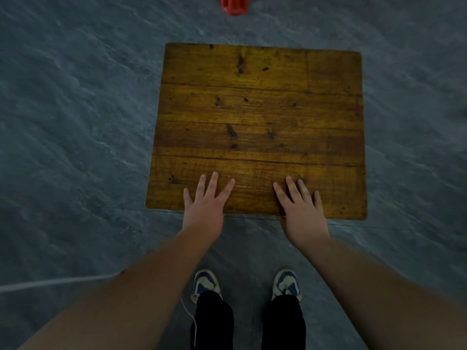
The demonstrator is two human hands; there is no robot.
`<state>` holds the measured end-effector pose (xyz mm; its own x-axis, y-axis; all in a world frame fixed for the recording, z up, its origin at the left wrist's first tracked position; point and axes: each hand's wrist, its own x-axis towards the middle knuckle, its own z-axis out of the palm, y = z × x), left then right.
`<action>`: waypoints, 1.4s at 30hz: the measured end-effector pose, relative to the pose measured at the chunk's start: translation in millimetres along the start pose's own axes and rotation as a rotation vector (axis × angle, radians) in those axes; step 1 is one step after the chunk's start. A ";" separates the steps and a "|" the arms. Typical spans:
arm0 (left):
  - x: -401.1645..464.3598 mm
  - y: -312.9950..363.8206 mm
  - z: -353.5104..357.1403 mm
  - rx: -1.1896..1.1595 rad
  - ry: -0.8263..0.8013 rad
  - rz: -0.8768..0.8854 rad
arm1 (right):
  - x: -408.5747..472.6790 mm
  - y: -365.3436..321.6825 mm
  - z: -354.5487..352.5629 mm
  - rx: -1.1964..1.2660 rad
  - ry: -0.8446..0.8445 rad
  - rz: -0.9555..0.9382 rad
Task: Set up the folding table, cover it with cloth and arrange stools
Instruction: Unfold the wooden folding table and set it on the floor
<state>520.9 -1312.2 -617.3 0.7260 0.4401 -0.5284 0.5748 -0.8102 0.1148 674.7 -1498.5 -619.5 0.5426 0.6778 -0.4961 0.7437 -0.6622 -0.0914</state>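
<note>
Wooden folding table (257, 117) stands upright on the grey floor (75, 122), left hand (204, 210) and right hand (303, 218) spread flat, gripping nothing, on its near edge; cloth and red stool (233, 5) remain.

Dim, soft light; the floor (75, 122) smears with motion blur toward the wide-angle edges.

Both hands, left (204, 210) and right (302, 215), lie flat with fingers spread on the wooden tabletop (257, 109), at its near edge. Something orange (233, 5) sits on the floor beyond the tabletop's far edge.
</note>
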 end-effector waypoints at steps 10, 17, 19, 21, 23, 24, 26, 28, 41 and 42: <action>1.0 7.7 -3.8 0.005 -0.051 0.007 | -4.0 11.8 7.2 0.036 -0.021 0.035; 2.5 8.7 -9.4 -0.013 -0.076 -0.004 | -1.6 14.2 9.7 0.032 -0.028 0.031; 2.4 9.0 -11.3 -0.019 -0.080 -0.010 | -1.3 15.3 7.2 0.035 -0.047 0.023; 2.8 10.4 -14.5 -0.024 -0.101 -0.021 | -1.4 15.9 2.4 0.038 -0.081 0.017; 3.9 13.1 -19.6 -0.030 -0.154 -0.039 | -1.0 14.5 -4.8 0.057 -0.123 0.017; 3.7 14.8 -22.9 -0.030 -0.183 -0.047 | -0.8 13.2 -9.8 0.068 -0.142 0.016; 0.8 18.3 -28.2 -0.027 -0.211 -0.059 | -0.8 10.5 -20.4 0.082 -0.167 0.019; -7.3 20.5 -33.4 -0.030 -0.202 -0.060 | -4.0 7.9 -31.0 0.090 -0.177 0.029; -128.4 11.0 -116.4 -0.177 0.115 -0.193 | -100.0 -13.5 -142.5 0.138 0.010 -0.023; -140.2 12.9 -125.9 -0.184 0.131 -0.196 | -109.8 -14.5 -155.1 0.140 0.023 -0.034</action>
<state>474.0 -1335.6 -435.8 0.6297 0.6373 -0.4443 0.7593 -0.6259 0.1782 664.9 -1513.8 -429.8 0.5284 0.7064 -0.4710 0.7005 -0.6761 -0.2282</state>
